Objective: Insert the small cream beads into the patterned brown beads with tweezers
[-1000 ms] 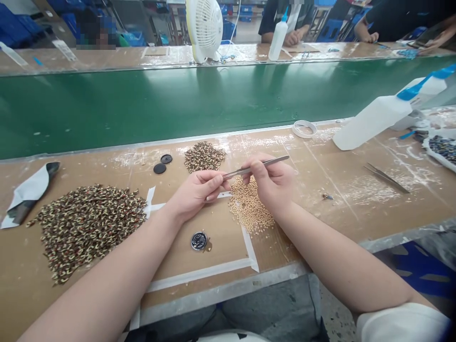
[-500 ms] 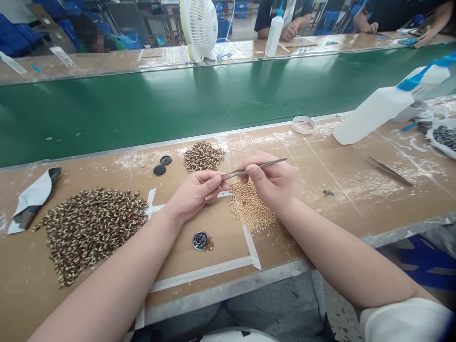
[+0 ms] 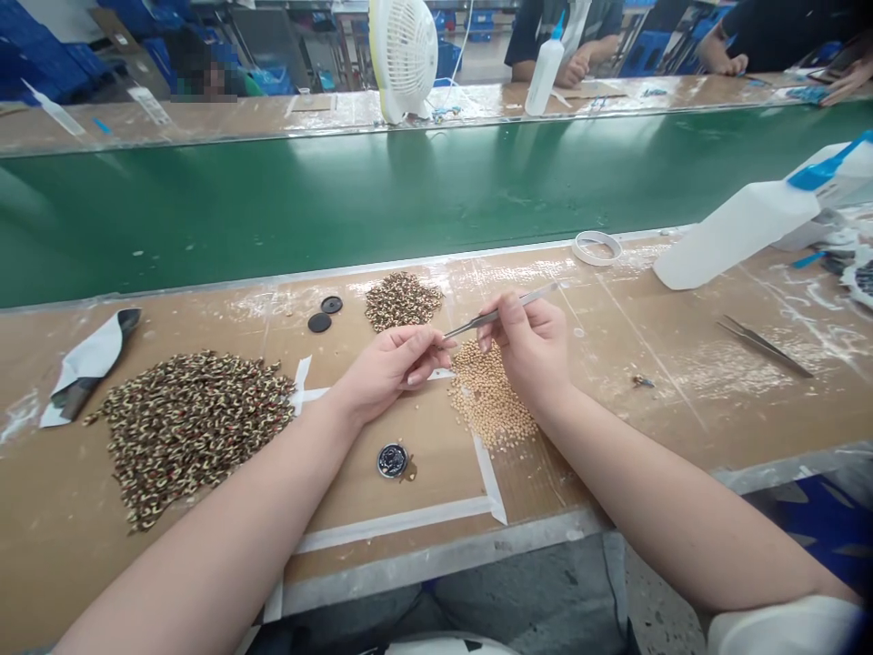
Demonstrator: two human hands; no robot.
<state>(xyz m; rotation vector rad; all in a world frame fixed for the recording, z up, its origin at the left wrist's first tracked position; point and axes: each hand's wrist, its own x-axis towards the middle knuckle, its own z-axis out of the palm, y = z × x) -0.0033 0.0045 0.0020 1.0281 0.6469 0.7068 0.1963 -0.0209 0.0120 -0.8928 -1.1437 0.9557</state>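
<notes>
My right hand is closed around a pair of metal tweezers, whose tips point left to my other hand. My left hand is pinched, thumb against forefinger, right at the tweezer tips; whatever it holds is too small to make out. Below my right hand spreads a pile of small tan beads. Behind my left hand lies a small heap of dark-and-cream pieces. A larger pile of similar pieces, some with red spots, sits to the left. Nearer me stands a small round dish of dark, shiny paste.
Two black round caps lie behind my left hand. At right are a white squeeze bottle, a second pair of tweezers and a white ring. Beyond runs a green belt; a fan and co-workers' hands are across it.
My right hand has tilted the tweezers up more steeply and drawn slightly back from my left fingers, which stay pinched. The whole view has shifted a little.
</notes>
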